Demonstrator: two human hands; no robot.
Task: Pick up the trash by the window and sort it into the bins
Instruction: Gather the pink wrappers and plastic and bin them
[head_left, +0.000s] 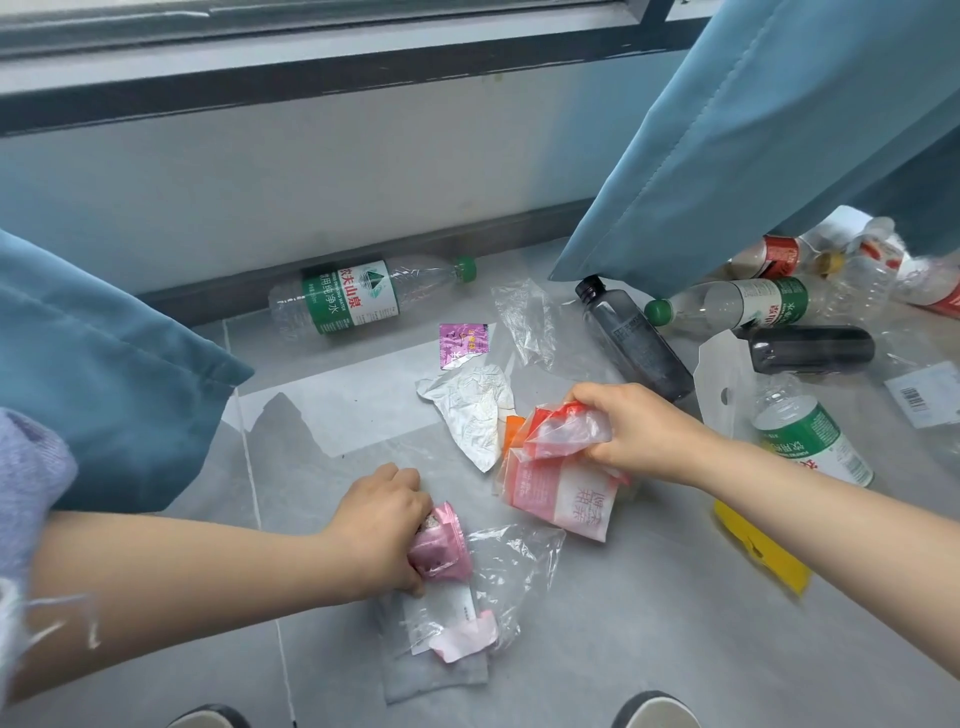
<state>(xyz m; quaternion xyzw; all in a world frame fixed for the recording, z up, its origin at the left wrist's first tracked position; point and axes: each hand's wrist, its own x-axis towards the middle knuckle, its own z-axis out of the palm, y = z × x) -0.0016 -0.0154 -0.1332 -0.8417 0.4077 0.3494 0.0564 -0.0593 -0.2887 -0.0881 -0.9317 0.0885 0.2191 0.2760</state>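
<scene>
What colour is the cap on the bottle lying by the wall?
Green. The head view, the only one, shows the cap on the clear bottle.

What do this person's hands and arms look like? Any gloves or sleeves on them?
No gloves: the left hand and right hand are bare, with no rings, watch or bracelet showing. Both forearms are bare too. At the picture's left edge, what looks like a fuzzy lilac sleeve covers the upper left arm; no sleeve shows on the right.
</scene>
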